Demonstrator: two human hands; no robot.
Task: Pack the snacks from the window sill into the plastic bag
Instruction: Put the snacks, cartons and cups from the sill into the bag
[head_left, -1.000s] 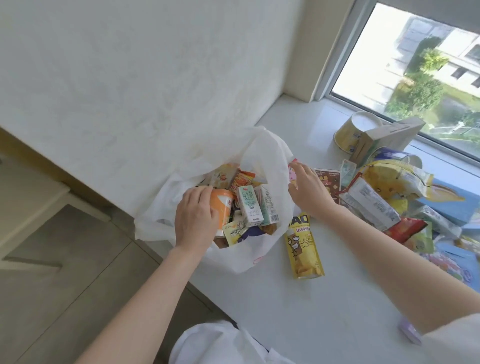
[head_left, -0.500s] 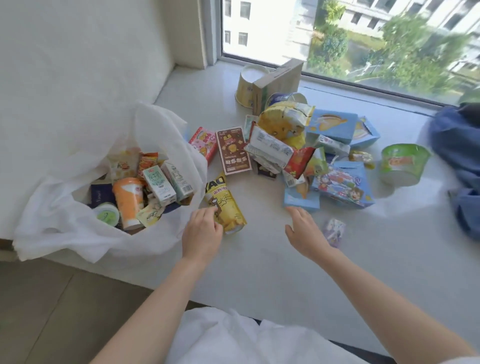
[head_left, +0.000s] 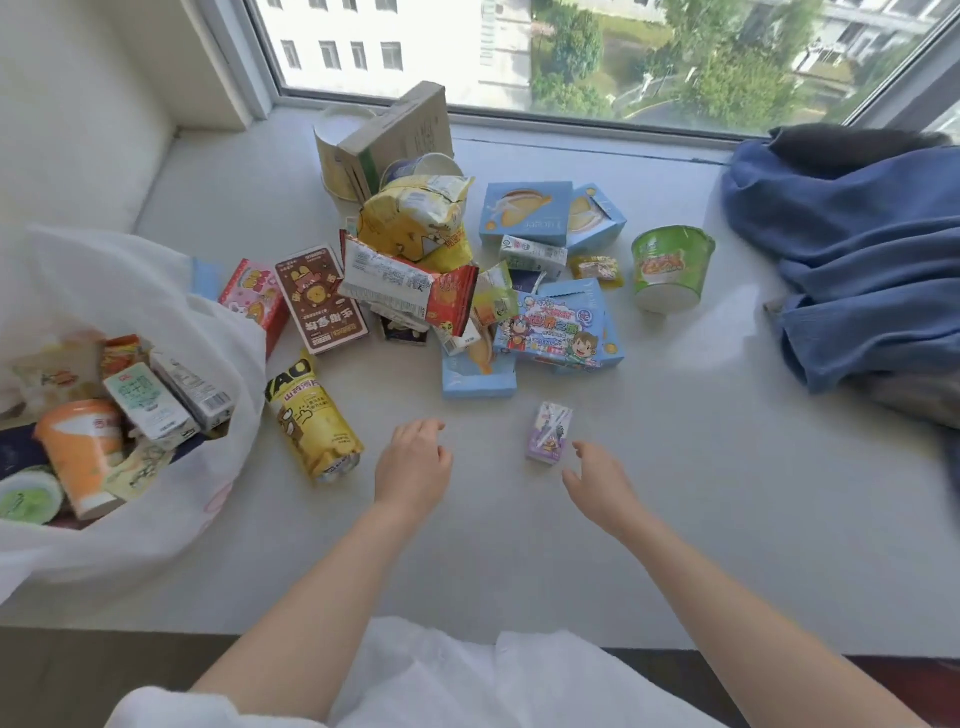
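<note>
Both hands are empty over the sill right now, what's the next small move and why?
Probably close the right hand on the small purple box. That box lies alone on the sill, just off the open fingertips, clear of the pile. The left hand is also open and holds nothing, and the bag gapes at the left to take it.

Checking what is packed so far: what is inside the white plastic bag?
In the white plastic bag show an orange cup, two small white cartons, a green-lidded tub and some sachets. Anything beneath these is covered.
</note>
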